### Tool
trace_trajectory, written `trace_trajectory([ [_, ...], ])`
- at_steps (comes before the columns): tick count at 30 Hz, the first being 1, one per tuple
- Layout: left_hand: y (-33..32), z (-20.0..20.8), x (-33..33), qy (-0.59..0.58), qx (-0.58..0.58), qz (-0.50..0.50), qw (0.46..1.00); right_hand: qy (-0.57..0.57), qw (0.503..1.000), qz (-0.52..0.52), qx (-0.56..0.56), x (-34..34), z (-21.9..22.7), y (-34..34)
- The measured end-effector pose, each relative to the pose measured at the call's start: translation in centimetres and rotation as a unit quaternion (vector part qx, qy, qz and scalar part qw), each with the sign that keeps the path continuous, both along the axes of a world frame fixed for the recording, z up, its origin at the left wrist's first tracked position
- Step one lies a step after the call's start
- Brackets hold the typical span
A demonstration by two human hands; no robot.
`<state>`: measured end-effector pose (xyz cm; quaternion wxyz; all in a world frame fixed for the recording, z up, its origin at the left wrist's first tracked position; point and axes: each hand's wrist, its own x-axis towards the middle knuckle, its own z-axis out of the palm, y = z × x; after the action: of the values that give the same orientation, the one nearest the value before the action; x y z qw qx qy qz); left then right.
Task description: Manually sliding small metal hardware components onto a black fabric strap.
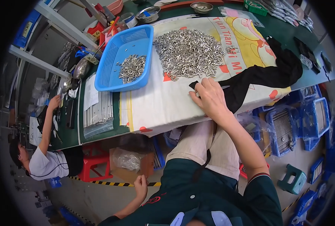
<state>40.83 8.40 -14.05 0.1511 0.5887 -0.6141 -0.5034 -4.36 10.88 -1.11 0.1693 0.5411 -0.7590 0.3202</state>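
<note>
While I stood watching, the person's right hand [212, 98] was down over the near end of a long black cloth [246, 81], touching it, with a small dark tip showing past the fingers on the left. Those fingers were curled and close together, the thumb drawn in near them; whether they actually pinched the fabric, I couldn't tell. From the hand, the cloth ran off to the right, bunched and bending away toward the far corner of the patterned table cover [156, 105].

Just beyond the hand lay a wide heap of small silvery metal pins [190, 52], spread straight on the cover. To the left of the heap stood a blue plastic basket [114, 43], tilted a little, with a smaller batch of pins [132, 68] inside.

The left hand [140, 185] was well away from all that, below the table edge and near an open cardboard box [147, 164] with clear plastic [126, 160] in it. Its fingers were loosely folded, and I couldn't see whether anything was in them. Farther left, a co-worker [48, 164] reached an arm over the green tabletop [65, 140].
</note>
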Motion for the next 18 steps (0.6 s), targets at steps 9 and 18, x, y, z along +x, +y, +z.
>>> trace_trajectory([
  [9, 9.4, -1.3, 7.7, -0.153, 0.020, 0.028, 0.988, -0.015, 0.999, 0.034, 0.008, 1.0, 0.0, -1.2],
  [18, 18.3, -0.8, 8.4, -0.167, -0.023, 0.203, 0.964, -0.009, 0.999, 0.013, -0.050, 1.3, 0.6, -0.1],
])
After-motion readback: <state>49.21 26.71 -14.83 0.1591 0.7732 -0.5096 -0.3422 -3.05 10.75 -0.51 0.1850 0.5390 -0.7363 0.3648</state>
